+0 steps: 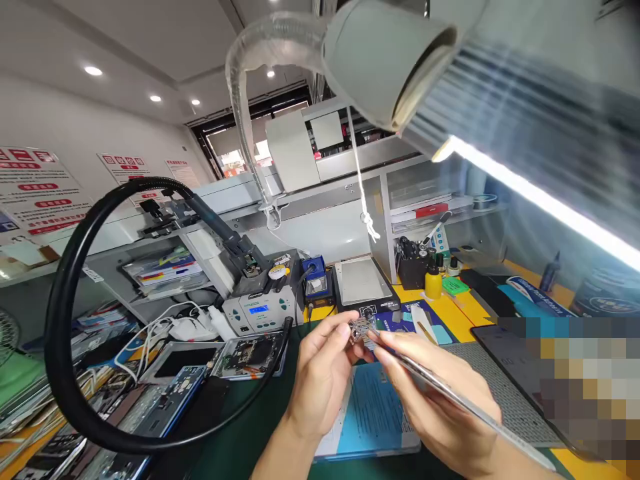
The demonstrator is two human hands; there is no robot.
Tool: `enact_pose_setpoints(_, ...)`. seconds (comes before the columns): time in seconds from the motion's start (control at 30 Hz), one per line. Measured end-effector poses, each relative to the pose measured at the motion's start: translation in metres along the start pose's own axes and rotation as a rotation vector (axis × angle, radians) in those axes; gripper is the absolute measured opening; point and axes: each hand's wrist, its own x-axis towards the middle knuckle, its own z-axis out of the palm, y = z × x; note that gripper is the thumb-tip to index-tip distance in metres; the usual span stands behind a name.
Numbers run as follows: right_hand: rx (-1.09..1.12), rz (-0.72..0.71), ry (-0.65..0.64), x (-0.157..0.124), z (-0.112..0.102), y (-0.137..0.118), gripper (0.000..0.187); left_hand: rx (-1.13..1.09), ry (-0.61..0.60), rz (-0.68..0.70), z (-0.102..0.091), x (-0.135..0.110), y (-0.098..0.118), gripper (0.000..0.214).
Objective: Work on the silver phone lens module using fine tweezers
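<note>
My left hand (pixel 320 377) pinches a small silvery electronic part (pixel 359 331) between thumb and fingers; its exact kind is too small to make out. My right hand (pixel 440 393) grips a long, slim metal tool (pixel 465 403) like a pen. Its tip end meets the part, though the fingertips hide the exact contact. Whether the tool is a pair of tweezers or a blade I cannot tell. Below both hands lies a blue and white printed flat pack (pixel 375 413) on the dark green mat (pixel 240 433).
A thick black hose (pixel 55 320) loops across the left side, near the soldering station (pixel 260 310) and opened phones (pixel 247 357). Behind my hands stands a heating plate (pixel 365 280). A bright lamp (pixel 540 193) hangs low at upper right. A yellow bottle (pixel 433 283) and a grey perforated mat (pixel 500 387) lie right.
</note>
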Motion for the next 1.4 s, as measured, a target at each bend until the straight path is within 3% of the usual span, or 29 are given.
enact_pose_setpoints(0.27,0.109,0.105,-0.057,-0.006,-0.0003,-0.0047,0.05,-0.007,-0.029,-0.006,-0.0003,-0.0062,0.0019,0.015)
enact_pose_setpoints(0.7,0.054,0.181,0.009,-0.0051,0.0018,-0.008,0.056,0.166,-0.014,0.122,-0.0051,-0.0081,-0.0035,0.017)
enact_pose_setpoints(0.93,0.015,0.226,-0.013,-0.0048,0.0034,-0.0086,0.054,0.316,-0.01,0.184,-0.0081,-0.009,-0.0044,0.019)
enact_pose_setpoints(1.17,0.039,0.254,-0.064,-0.0056,-0.0013,-0.0067,0.052,0.313,-0.003,0.203,-0.0074,-0.0102,-0.0042,0.02)
enact_pose_setpoints(1.4,0.067,0.262,-0.027,-0.0074,0.0001,-0.0078,0.051,0.321,-0.007,0.204,-0.0061,-0.0102,-0.0034,0.021)
